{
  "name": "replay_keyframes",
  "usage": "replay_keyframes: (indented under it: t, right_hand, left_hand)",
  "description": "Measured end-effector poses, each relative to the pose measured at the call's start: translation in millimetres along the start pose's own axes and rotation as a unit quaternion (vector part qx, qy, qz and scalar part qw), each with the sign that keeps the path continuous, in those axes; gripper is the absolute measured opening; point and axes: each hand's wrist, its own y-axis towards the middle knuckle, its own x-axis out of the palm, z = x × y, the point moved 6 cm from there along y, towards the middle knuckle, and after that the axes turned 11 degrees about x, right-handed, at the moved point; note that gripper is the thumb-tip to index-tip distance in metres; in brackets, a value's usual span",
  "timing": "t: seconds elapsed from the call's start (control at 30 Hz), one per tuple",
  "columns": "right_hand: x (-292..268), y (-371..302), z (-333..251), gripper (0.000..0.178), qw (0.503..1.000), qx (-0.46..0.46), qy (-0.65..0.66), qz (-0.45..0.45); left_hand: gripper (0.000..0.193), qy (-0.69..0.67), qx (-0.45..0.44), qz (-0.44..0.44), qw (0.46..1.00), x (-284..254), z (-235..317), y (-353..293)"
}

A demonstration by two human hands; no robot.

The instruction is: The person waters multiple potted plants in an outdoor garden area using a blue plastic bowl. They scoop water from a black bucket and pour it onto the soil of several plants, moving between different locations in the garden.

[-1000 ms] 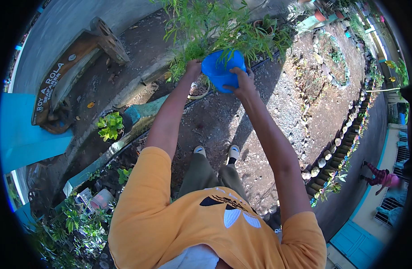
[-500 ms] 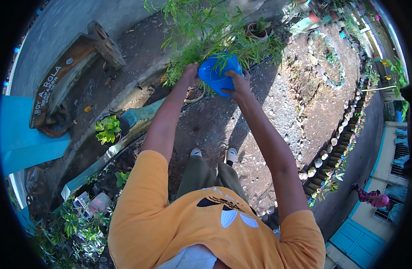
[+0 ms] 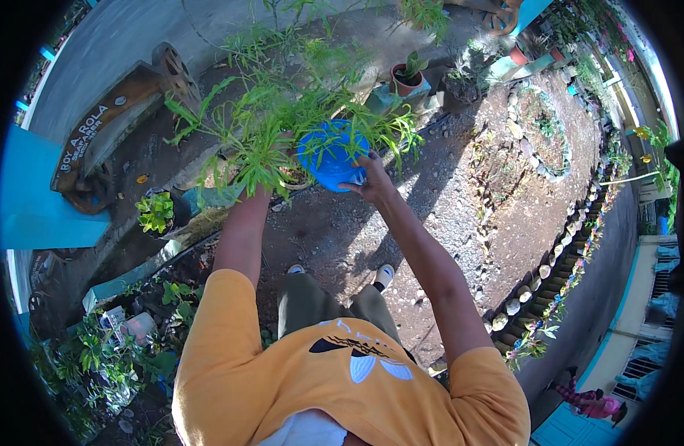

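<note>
A blue plastic container point(image 3: 328, 157) is tilted in among the feathery green leaves of a plant point(image 3: 264, 149). My right hand point(image 3: 372, 178) is closed on its right side, thumb below and fingers on the rim side. Leaf fronds hang across the container's front. My left forearm point(image 3: 242, 230) reaches up into the foliage just left of the container; leaves cover the left hand, so its fingers do not show. Under the leaves, part of a round pot rim point(image 3: 301, 186) appears near the container.
A potted plant point(image 3: 407, 78) stands on a block beyond the container. Left are another potted plant point(image 3: 160, 212), a low concrete edge point(image 3: 201, 227) and a carved wooden bench point(image 3: 108, 126). Stones point(image 3: 535, 282) line a bed at right. A person in pink point(image 3: 591, 401) is far right.
The container has shifted left and toward me, with the right hand still on it. My left hand has moved left off the container's side into the leaves. The view has shifted too.
</note>
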Motion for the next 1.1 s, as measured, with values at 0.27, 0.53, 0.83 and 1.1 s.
replay_keyframes:
  t: [0.27,0.53,0.83,1.1]
  right_hand:
    - [-78,-42,-71,0.073,0.996,-0.012,-0.069,-0.062]
    - [-144,-79,-155,0.091,0.994,-0.058,-0.074,-0.053]
    - [-192,-135,-283,0.061,0.978,-0.198,-0.07,0.009]
    - [-181,-140,-390,0.081,0.961,-0.256,-0.056,0.085]
  left_hand:
    - [0.028,-0.097,0.026,0.143,0.985,54,-53,-34]
    - [0.026,-0.291,-0.105,0.234,0.922,157,-165,-55]
    - [0.009,-0.164,0.011,-0.071,0.984,399,-18,-33]
    - [0.015,-0.087,0.109,-0.094,0.986,476,74,12]
